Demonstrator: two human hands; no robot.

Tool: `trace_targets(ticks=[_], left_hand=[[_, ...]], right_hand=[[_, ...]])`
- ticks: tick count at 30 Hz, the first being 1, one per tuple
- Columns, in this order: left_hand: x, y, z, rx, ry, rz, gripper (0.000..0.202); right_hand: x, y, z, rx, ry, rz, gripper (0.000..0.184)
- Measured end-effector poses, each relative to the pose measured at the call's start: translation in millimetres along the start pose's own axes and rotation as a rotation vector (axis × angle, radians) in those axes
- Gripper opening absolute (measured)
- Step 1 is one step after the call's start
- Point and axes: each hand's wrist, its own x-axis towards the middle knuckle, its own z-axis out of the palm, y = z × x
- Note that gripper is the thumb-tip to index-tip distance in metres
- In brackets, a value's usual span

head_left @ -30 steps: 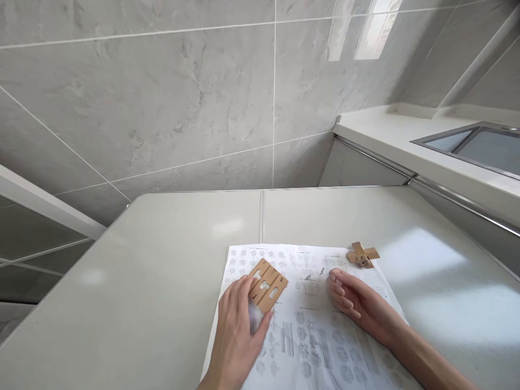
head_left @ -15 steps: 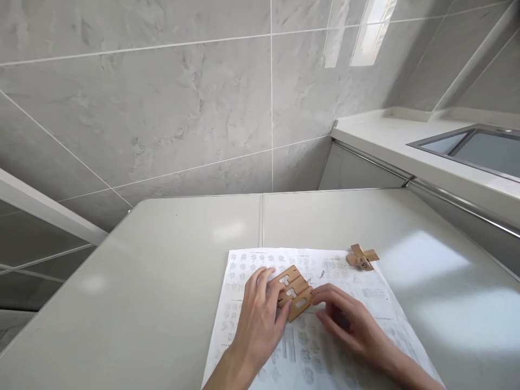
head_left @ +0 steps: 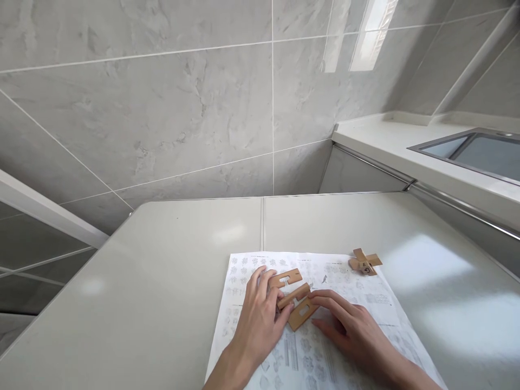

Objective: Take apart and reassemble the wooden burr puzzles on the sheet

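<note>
A printed instruction sheet [head_left: 357, 303] lies on the pale table [head_left: 162, 260]. On it rest three flat wooden slotted pieces: a far one [head_left: 285, 278], a middle one [head_left: 293, 297] and a near one [head_left: 301, 314], fanned apart. My left hand [head_left: 260, 319] lies over their left ends, fingers stretched and touching them. My right hand [head_left: 345, 330] lies flat on the sheet, fingertips against the right end of the middle and near pieces. A small assembled wooden cross [head_left: 364, 262] sits at the sheet's far right corner.
A grey tiled wall [head_left: 182, 108] rises behind the table. To the right runs a higher white counter [head_left: 390, 141] with a sunken steel sink [head_left: 475, 151]. The table has a seam down its middle and a left edge dropping off.
The stacked wooden pieces moved right from under my left hand and have spread into three separate pieces. My right hand came in to touch them.
</note>
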Motion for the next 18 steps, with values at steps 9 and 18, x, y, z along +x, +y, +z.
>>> trace_targets(ticks=[9,18], left_hand=[[10.4,10.7,-25.3,-0.278,-0.004,-0.069,0.007],[16.2,21.6,-28.0,-1.186,-0.343,-0.355,0.039]], right_hand=[[-2.2,3.8,3.7,-0.035,-0.042,-0.022,0.03],[0.6,1.5,1.7,-0.029,-0.031,-0.021,0.02]])
